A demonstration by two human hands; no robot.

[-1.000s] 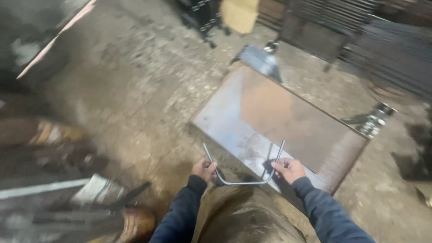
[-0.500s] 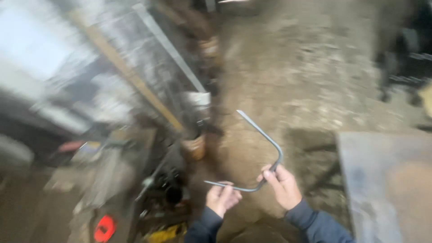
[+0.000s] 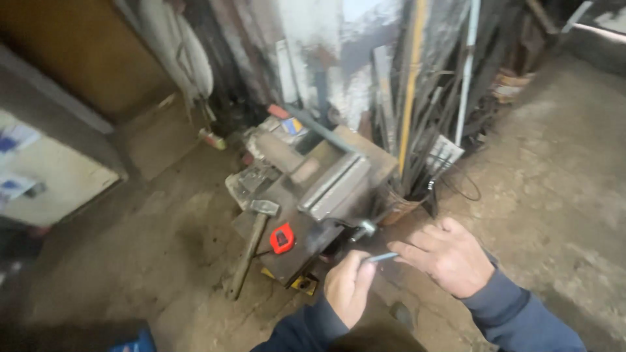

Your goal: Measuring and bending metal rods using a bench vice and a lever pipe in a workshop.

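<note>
A bare concrete floor (image 3: 554,169) is seen open to the right. A steel work block with a vise (image 3: 332,186) is crowded at its rear edge by leaning rods (image 3: 417,98). A hammer (image 3: 251,244) and a red tape measure (image 3: 282,238) are found at its left edge. The right hand (image 3: 447,257) is held flat, fingers loosely spread. A thin metal rod (image 3: 381,257) is pinched by the left hand (image 3: 349,287), just off the block's front corner.
</note>
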